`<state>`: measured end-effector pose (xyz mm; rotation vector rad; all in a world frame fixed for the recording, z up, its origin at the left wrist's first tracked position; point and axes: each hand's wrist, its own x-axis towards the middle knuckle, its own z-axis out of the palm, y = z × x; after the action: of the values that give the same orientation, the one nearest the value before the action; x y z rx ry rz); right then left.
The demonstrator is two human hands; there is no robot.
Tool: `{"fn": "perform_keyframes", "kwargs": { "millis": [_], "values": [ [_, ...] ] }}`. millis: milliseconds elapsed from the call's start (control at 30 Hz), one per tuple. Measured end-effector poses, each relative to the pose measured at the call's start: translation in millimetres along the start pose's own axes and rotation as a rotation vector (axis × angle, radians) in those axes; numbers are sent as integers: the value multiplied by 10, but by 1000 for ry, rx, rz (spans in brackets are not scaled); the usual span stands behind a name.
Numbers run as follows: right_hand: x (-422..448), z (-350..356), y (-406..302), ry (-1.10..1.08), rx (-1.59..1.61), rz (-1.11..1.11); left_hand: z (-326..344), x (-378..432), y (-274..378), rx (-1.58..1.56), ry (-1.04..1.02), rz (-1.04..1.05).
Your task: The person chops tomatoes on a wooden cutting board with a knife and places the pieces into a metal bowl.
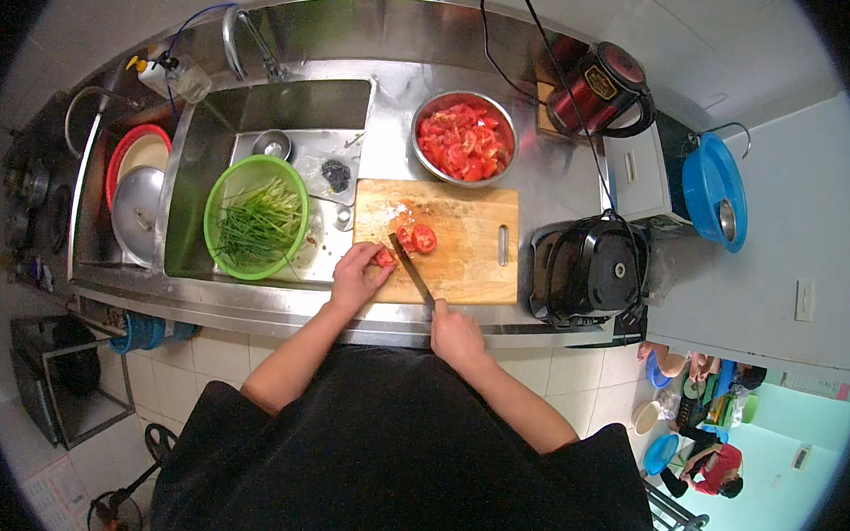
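A kitchen knife (413, 270) is gripped by its handle in my right hand (457, 335), its blade slanting up and left over the wooden cutting board (461, 275). At the board's left edge, my left hand (358, 274) holds a small piece of tomato (383, 257) under its fingertips, close beside the blade. A cut tomato piece with its sliced face up (424, 239) lies just past the blade, with another bit against it. Juice wets the board there. Behind the board stands a steel bowl (418, 145) heaped with cut tomato (469, 143).
Left of the board is a steel sink (274, 106) holding a green basket (211, 212) of green stalks (260, 219). A black appliance (593, 268) and a red electric kettle (600, 90) stand on the right, with a cord hanging over the counter. People sit in the far right background.
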<state>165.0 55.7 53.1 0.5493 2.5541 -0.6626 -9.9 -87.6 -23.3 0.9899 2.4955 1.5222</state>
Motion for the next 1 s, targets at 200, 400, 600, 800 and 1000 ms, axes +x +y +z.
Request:
{"fn": "perform_keyframes", "kwargs": {
  "millis": [200,400,600,800,1000],
  "values": [
    [-78,-84,-96,-9,-34,-9,-18,-22,27,-27,9,13],
    [-36,-28,-143,-19,-35,-34,0,-4,-18,-10,21,-4],
    [205,79,-199,55,28,-82,-38,2,-77,15,-42,-119],
    [590,148,-342,115,33,-75,3,-19,-95,48,-49,-75],
    [222,40,-208,-95,29,3,-40,-56,-139,54,-35,-124]
  ]
}}
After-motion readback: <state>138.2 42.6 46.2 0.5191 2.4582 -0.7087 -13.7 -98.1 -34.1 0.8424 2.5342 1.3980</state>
